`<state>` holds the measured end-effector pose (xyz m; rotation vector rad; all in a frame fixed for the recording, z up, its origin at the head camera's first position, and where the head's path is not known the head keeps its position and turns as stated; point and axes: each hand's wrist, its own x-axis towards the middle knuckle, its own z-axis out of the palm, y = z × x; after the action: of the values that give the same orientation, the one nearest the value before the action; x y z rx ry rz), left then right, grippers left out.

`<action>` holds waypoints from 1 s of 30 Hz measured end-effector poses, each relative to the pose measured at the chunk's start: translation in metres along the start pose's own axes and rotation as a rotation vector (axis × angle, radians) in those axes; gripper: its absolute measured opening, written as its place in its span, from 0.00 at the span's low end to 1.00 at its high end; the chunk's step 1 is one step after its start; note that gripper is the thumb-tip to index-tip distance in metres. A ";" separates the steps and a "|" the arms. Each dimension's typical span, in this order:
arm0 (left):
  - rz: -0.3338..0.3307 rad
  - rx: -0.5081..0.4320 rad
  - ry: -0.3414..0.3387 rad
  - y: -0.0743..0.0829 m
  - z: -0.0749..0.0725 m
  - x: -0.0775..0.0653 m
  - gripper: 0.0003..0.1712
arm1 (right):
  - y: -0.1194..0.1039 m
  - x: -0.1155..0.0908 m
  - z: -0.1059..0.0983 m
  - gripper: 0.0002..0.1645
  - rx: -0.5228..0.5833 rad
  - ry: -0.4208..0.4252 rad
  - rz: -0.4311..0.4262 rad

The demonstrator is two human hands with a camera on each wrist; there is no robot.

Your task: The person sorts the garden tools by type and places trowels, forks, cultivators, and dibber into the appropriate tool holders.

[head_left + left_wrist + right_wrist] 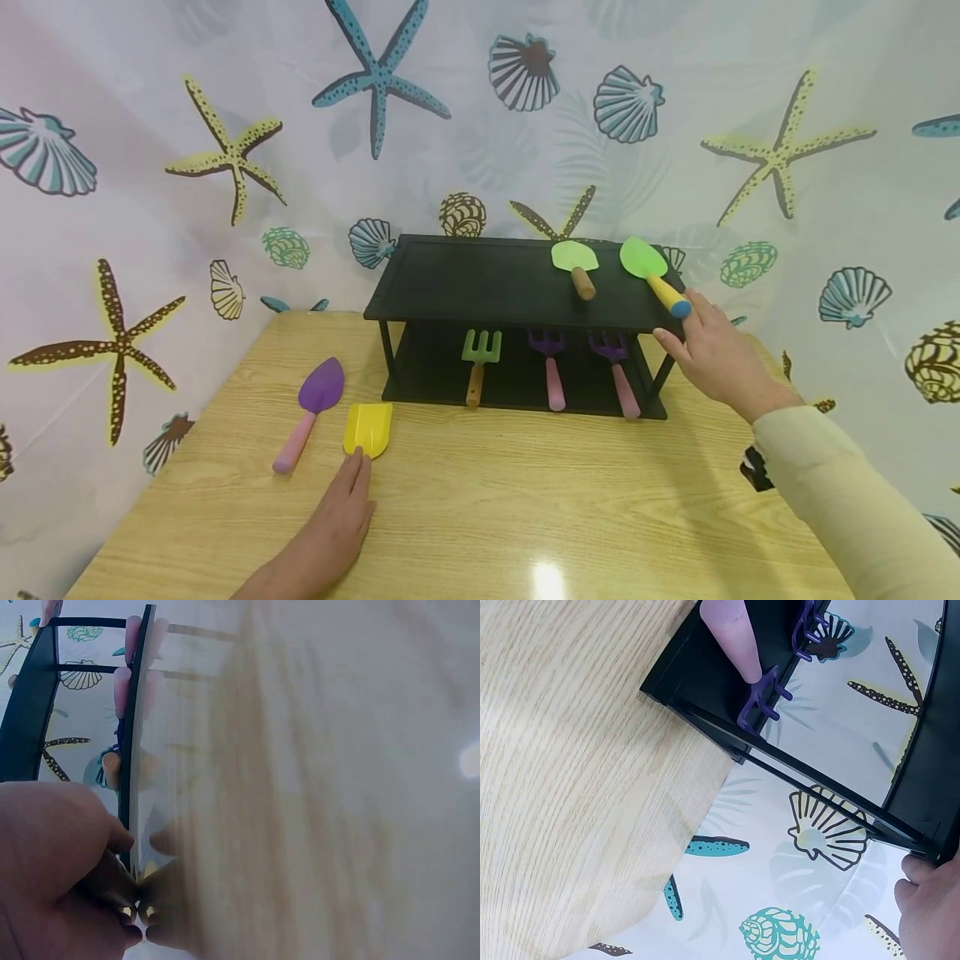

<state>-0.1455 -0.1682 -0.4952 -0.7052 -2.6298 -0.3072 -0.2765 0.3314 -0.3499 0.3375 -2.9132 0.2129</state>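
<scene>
Currently, the left hand (337, 521) lies low over the wooden table (525, 492), its foremost fingers reaching straight to the near edge of a yellow scoop (369, 423). The scoop's blade rests on the table, but its handle is hidden, so I cannot tell whether that hand grips it. Just left of the scoop, a purple trowel (322, 385) with a pink handle slants across the table. Over on the other side, the right hand (716, 354), below a pale sleeve (840, 483), touches the front right corner of a black two-tier rack (480, 279), fingers extended and thumb spread. Right beside it, a green trowel (642, 258) lies on the upper tier, the blue end of its yellow handle passing the front edge. To its left is a pale-green scoop (574, 257) with a brown handle. Below, the lower tier carries a green fork (477, 367), a purple fork (554, 383) and a second purple fork (625, 390), handles forward. Behind hangs a cloth (465, 150) printed with starfish and shells.
</scene>
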 end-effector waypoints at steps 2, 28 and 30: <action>0.042 0.024 0.056 0.000 0.002 0.000 0.24 | 0.000 0.000 0.000 0.49 0.000 -0.004 0.002; 0.227 0.353 0.074 -0.011 -0.007 0.005 0.32 | 0.001 0.000 0.002 0.50 0.003 0.023 -0.008; 0.270 0.434 0.045 -0.013 -0.012 0.006 0.34 | 0.001 0.001 0.002 0.50 0.005 0.026 -0.009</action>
<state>-0.1531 -0.1807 -0.4836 -0.8685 -2.3973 0.3128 -0.2776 0.3318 -0.3520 0.3454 -2.8859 0.2219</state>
